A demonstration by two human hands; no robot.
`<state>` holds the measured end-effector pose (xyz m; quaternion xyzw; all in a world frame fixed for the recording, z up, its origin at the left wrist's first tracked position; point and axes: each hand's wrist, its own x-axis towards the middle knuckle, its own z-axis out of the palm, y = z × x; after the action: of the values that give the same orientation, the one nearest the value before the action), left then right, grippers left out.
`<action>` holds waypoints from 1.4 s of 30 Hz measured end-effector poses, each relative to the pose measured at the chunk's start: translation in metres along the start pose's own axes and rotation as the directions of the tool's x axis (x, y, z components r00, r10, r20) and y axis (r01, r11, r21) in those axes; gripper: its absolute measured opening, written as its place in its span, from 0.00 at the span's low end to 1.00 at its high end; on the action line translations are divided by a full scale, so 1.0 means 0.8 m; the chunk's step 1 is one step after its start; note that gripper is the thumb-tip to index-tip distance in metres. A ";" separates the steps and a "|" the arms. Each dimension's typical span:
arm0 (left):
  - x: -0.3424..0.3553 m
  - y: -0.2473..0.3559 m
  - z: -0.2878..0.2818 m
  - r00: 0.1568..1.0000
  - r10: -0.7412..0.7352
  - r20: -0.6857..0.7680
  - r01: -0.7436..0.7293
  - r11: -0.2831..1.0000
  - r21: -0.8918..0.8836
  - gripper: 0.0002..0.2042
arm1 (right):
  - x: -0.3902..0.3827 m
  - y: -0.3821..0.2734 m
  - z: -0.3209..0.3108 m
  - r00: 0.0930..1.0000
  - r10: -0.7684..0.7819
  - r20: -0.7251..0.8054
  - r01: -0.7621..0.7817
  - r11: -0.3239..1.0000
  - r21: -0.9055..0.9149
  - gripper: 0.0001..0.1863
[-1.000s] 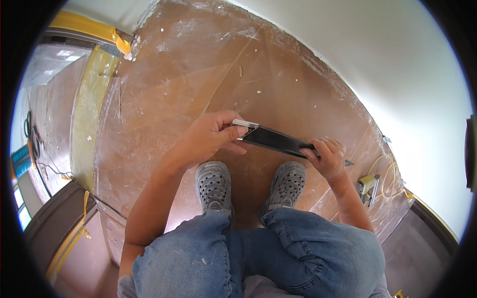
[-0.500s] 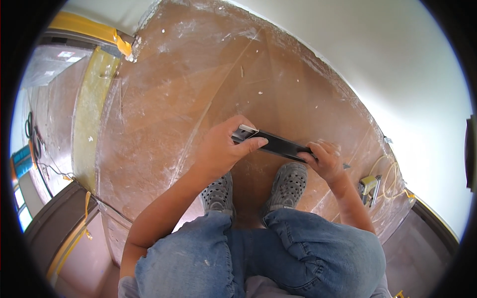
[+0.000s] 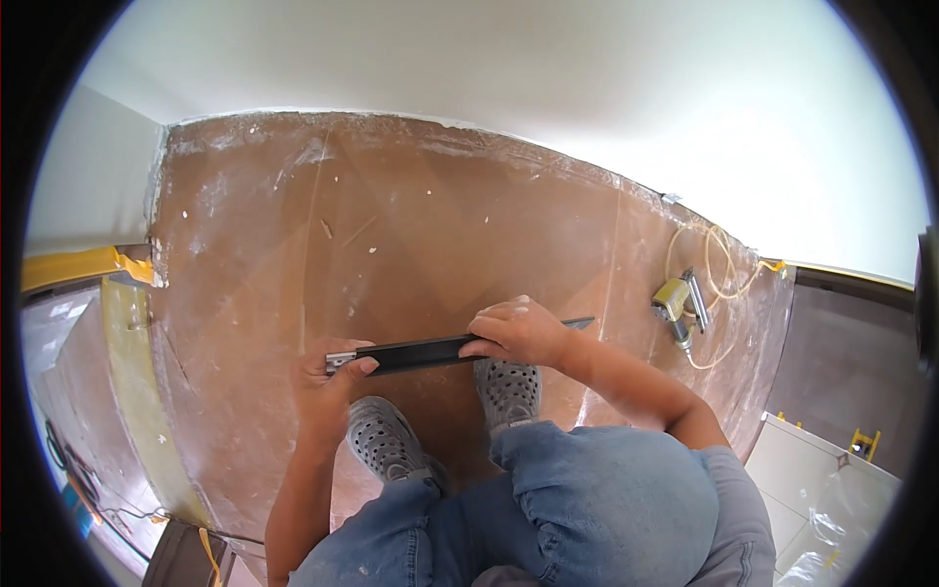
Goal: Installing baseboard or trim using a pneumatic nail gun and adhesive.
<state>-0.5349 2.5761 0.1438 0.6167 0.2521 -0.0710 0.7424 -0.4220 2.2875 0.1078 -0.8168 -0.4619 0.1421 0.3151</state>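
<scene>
A long, narrow black strip (image 3: 421,356) lies across in front of me, held over my grey clogs. Its right end rises slightly and sticks out past my right hand. My left hand (image 3: 325,382) is closed on the left end, with the thumb on the face of the strip. A short silver metal piece (image 3: 339,362) shows at that end, beside the thumb. My right hand (image 3: 520,333) grips the strip right of its middle, fingers over the far edge and thumb on the near side.
On the brown, dusty floor covering (image 3: 245,323), a yellow-green pneumatic nailer (image 3: 672,297) lies to the right with a coiled pale hose (image 3: 729,264). A white wall (image 3: 440,59) borders the far side. Yellow tape (image 3: 73,266) edges an opening at left. White tiles (image 3: 792,470) show at lower right.
The view has turned toward the right. My right hand has shifted from the strip's right end area to nearer its middle, and the strip now tilts up to the right.
</scene>
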 end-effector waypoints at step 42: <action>0.381 -0.071 0.339 0.979 0.205 0.015 -0.189 0.871 0.452 0.23 | -0.027 0.293 -0.060 0.737 0.264 -0.622 -0.554 0.764 -0.331 0.06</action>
<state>-0.2179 2.3674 -0.0162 0.7957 0.1771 -0.0411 0.5778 -0.2527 2.1631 -0.0081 -0.9581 -0.1750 -0.1496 0.1706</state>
